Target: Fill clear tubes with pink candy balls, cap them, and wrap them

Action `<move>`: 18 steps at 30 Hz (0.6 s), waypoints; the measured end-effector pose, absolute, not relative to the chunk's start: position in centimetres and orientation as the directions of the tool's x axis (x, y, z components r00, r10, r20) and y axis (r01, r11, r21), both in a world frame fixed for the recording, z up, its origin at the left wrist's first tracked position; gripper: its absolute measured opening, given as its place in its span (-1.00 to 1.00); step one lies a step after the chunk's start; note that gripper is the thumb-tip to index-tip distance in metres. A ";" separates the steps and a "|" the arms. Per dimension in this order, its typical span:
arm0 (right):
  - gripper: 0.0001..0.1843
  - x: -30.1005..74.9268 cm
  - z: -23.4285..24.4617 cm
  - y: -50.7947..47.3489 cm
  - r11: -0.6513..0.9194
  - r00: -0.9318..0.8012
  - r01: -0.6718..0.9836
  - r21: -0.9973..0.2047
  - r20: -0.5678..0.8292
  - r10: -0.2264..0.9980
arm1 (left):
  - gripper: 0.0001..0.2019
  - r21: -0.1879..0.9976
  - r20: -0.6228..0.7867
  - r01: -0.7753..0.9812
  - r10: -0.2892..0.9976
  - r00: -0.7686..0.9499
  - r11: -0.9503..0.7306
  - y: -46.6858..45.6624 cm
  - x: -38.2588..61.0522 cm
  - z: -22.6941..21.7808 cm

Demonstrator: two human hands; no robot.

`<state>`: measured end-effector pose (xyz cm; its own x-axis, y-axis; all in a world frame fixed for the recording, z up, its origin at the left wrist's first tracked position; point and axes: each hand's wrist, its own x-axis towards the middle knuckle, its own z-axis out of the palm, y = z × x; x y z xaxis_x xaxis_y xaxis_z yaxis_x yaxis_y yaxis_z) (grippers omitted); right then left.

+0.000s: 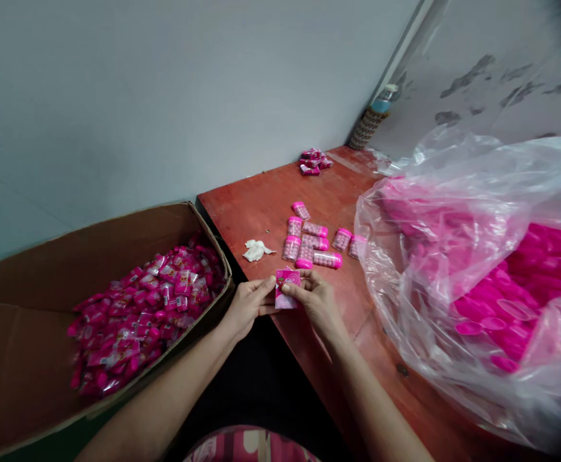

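Between my two hands is a small pink printed sleeve (287, 290), held over the table's near edge. The thumb and fingers of my left hand (251, 305) pinch its left side. My right hand (316, 296) grips its right side, with the thumb lying across the printed front. Whether anything is inside the sleeve I cannot tell. Just beyond my hands, several clear tubs (327, 259) with pink caps and small pale pink balls inside lie loosely grouped on the red table (246, 199). A crumpled white scrap (257, 250) lies to their left.
At left stands a cardboard box (15, 346) holding many pink wrapped packs (150, 308). A large clear plastic bag (386, 289) of pink plastic pieces (497, 308) covers the table's right side. Farther back are a small pile of pink packs (313, 162) and a bottle in a woven holder (370, 127).
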<state>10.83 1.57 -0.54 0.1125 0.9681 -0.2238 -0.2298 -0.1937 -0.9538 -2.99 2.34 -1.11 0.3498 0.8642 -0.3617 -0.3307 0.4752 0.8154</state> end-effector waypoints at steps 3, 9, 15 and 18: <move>-0.60 10.4 -0.4 1.7 -0.178 0.126 -0.157 -0.971 -0.198 0.972 | -0.65 0.786 -0.361 -0.362 0.848 0.388 0.501 2.2 -2.9 -0.9; -0.63 10.6 -0.9 1.7 -0.194 0.063 -0.173 -0.966 -0.207 0.976 | -0.67 0.799 -0.353 -0.333 0.839 0.415 0.501 2.2 -3.4 -0.8; -0.71 11.0 -1.4 1.6 -0.190 0.028 -0.138 -0.972 -0.196 0.980 | -0.74 0.867 -0.374 -0.242 0.890 0.260 0.436 2.1 -3.0 -1.2; -0.73 11.0 -1.4 1.5 -0.176 0.085 -0.058 -0.983 -0.180 0.980 | -0.75 0.869 -0.404 -0.230 0.896 0.184 0.439 2.0 -2.8 -1.4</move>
